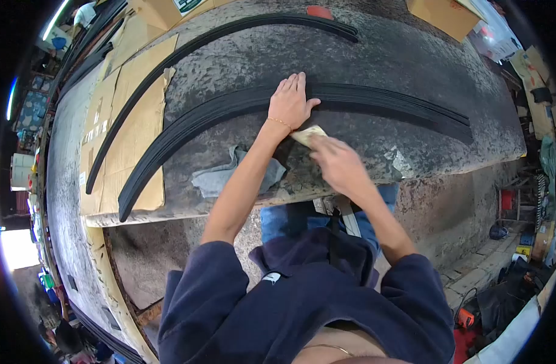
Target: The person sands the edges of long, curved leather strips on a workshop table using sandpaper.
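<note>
A long bundle of black rubber-like strips (375, 97) lies across the dark table (229, 73), curved in this wide view. My left hand (290, 102) rests flat on its middle, fingers stretched out and thumb apart. Just below, near my left wrist, my right hand (340, 165) is closed on a pale yellowish folded cloth (309, 134). A crumpled grey rag (220, 180) lies by the table's near edge, partly behind my left forearm. Farther back, a thinner group of black strips (229, 29) runs in a similar curve.
Flattened cardboard (125, 130) lies under the left ends of the strips. A reddish object (319, 12) sits at the back, and a cardboard box (444, 17) at the back right. A small whitish scrap (401, 162) lies near the front edge. Another person (68, 330) shows at far lower left.
</note>
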Available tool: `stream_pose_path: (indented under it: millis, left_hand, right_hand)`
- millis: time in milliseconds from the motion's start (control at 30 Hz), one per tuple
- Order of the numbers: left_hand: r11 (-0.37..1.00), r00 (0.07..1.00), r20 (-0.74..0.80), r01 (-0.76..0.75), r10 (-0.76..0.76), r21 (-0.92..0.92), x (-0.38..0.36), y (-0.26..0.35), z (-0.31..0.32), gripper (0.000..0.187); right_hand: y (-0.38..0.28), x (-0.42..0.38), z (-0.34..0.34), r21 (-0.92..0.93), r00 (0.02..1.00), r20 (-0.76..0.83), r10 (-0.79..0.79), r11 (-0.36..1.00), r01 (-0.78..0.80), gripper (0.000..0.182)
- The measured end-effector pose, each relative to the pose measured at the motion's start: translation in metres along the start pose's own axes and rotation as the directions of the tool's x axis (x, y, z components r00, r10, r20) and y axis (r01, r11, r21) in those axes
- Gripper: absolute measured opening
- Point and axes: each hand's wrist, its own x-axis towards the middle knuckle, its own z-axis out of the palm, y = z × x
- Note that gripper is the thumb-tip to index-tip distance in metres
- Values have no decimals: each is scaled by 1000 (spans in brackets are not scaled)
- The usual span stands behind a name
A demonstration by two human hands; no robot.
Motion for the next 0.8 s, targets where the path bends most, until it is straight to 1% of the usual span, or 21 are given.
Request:
stream_pose_path:
  millis: [33, 67, 100, 133, 167, 200, 233, 300, 333, 367, 400, 433, 467, 533, 567, 600, 633, 667, 700, 767, 800]
  left_hand:
    - [995, 996, 47, 80, -77, -61, 2, 0, -4, 76]
    - [996, 998, 10, 55, -55, -70, 1, -2, -1, 80]
    - [996, 998, 6, 57, -57, -75, 3, -3, -1, 80]
    - [995, 998, -1, 57, -58, -82, 3, -1, -2, 80]
    - [995, 999, -5, 53, -54, -90, 1, 2, -3, 80]
    - [995, 998, -56, 35, -40, -90, 0, -2, 4, 76]
    - [996, 998, -60, 27, -33, -89, 1, -2, 3, 76]
    - [978, 990, 58, 133, -125, -163, 4, -4, -3, 76]
    - [978, 991, 51, 128, -121, -163, 9, -5, -6, 76]
    - [963, 982, 97, 178, -161, -203, 13, -5, -11, 79]
    - [943, 968, 158, 229, -195, -240, 11, -5, -12, 82]
    - [957, 987, 87, 153, -135, -248, 9, -19, 5, 89]
    - [949, 983, 108, 173, -150, -263, 10, -22, 4, 92]
    - [942, 979, 126, 191, -162, -276, 14, -24, -3, 96]
    - [936, 985, 105, 166, -140, -310, 16, -22, -7, 100]
    - [928, 989, 83, 142, -120, -343, 17, -19, -12, 104]
    - [927, 989, 83, 141, -119, -348, 17, -16, -15, 104]
    - [928, 982, 126, 177, -143, -329, 16, -13, -19, 108]
    - [927, 971, 168, 215, -169, -307, 17, -13, -22, 111]
    - [919, 974, 153, 212, -170, -332, 18, -10, -22, 117]
    - [919, 973, 149, 217, -176, -330, 19, -11, -22, 121]
  right_hand:
    - [-1, -1, -26, -62, 990, -131, 61, 996, -70, 37]
    - [12, -1, -49, -12, 954, -254, 157, 986, -165, 39]
    - [24, 7, -76, 101, 903, -367, 225, 974, -202, 46]
    - [48, 10, -92, 55, 863, -413, 290, 954, -294, 43]
    - [101, -1, -82, -201, 808, -492, 326, 860, -469, 39]
    - [151, -7, -71, -349, 810, -530, 251, 806, -477, 37]
    - [166, -5, -52, -349, 806, -537, 249, 805, -480, 37]
    - [176, 9, -26, -301, 821, -390, 416, 785, -541, 35]
    - [140, 27, -24, -277, 877, -307, 370, 846, -455, 36]
    - [93, 51, -15, -244, 922, -221, 318, 897, -368, 39]
    - [74, 70, 21, -248, 958, -221, 182, 940, -235, 36]
    - [66, 75, 47, -248, 974, -221, 50, 963, -106, 34]
    - [67, 73, 46, -246, 971, -230, 60, 962, -117, 34]
    - [73, 68, 36, -136, 962, -272, -6, 990, -32, 33]
    - [83, 55, 16, -204, 979, -203, 11, 978, -53, 34]
    - [101, 39, -2, -289, 965, -261, 32, 951, -110, 30]
    - [119, 26, -27, -255, 946, -261, 191, 932, -259, 28]
    - [147, 10, -47, -333, 920, -327, 215, 885, -325, 26]
    - [161, 3, -70, -274, 853, -302, 426, 818, -506, 24]
    - [171, 13, -64, -184, 670, -413, 617, 664, -725, 24]
    - [150, 27, -52, -225, 778, -401, 484, 771, -595, 25]
